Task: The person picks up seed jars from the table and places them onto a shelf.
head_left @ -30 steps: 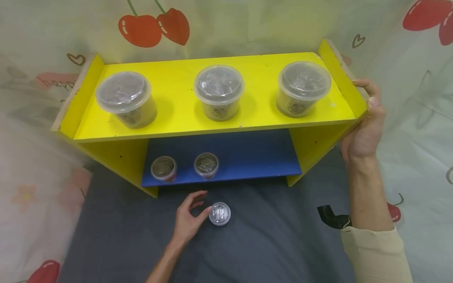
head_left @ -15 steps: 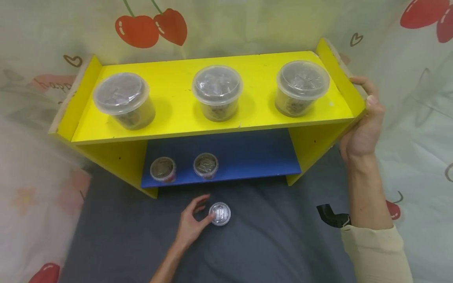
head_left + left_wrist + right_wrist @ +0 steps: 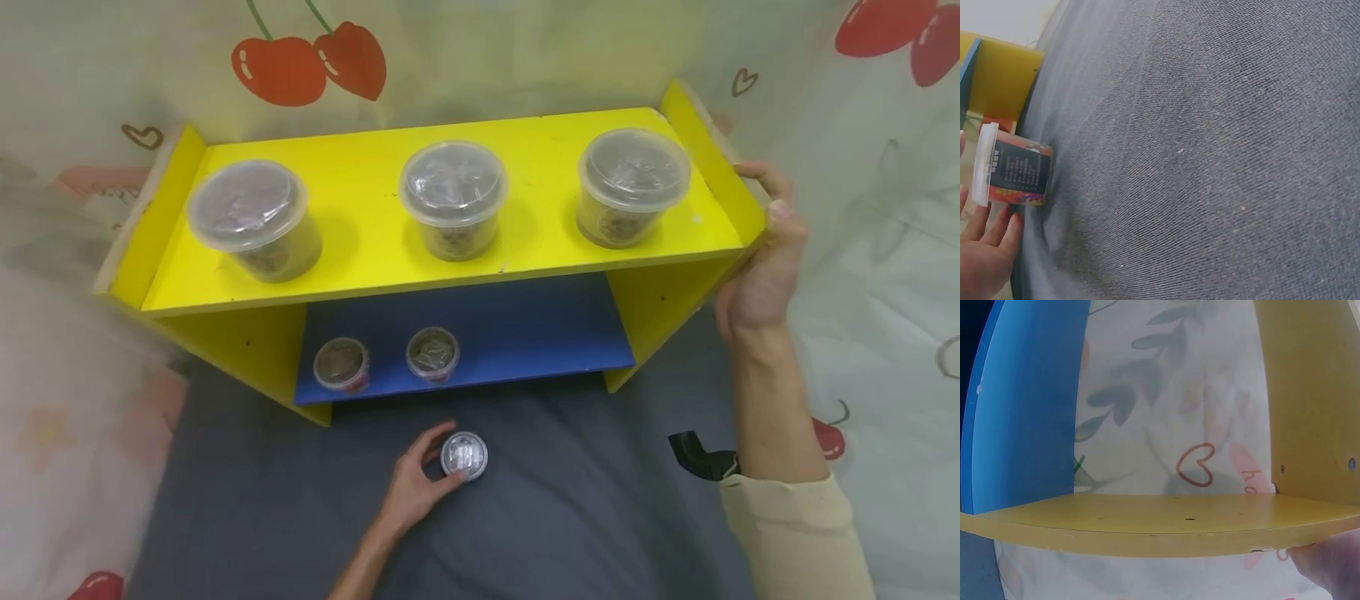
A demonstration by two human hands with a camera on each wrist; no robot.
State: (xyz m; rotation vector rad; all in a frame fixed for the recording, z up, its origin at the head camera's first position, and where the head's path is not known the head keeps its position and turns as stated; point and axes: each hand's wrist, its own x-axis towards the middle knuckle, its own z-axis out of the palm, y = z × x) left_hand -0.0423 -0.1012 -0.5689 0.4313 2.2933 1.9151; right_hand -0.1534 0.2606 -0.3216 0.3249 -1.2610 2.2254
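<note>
A small round tub (image 3: 464, 457) with a clear lid stands on the grey cloth in front of the shelf. My left hand (image 3: 418, 487) reaches round it from the left, thumb tip at its near rim and forefinger at its far side. The left wrist view shows the printed label of the tub (image 3: 1021, 167), with the left fingers (image 3: 1002, 226) extended right beside it. My right hand (image 3: 763, 275) grips the right side panel of the yellow shelf unit (image 3: 555, 142), fingertips over its outer edge. In the right wrist view, part of this hand (image 3: 1329, 565) shows below the panel.
Three large lidded tubs, left (image 3: 255, 218), middle (image 3: 454, 200) and right (image 3: 633, 187), stand on the yellow top. Two small tubs, left (image 3: 341, 365) and right (image 3: 432, 354), sit on the blue lower shelf (image 3: 532, 333). A cherry-printed sheet (image 3: 525, 58) hangs behind.
My left hand has moved right, its thumb and forefinger now spread about the small tub. The view has shifted slightly; the right hand keeps its hold on the shelf unit.
</note>
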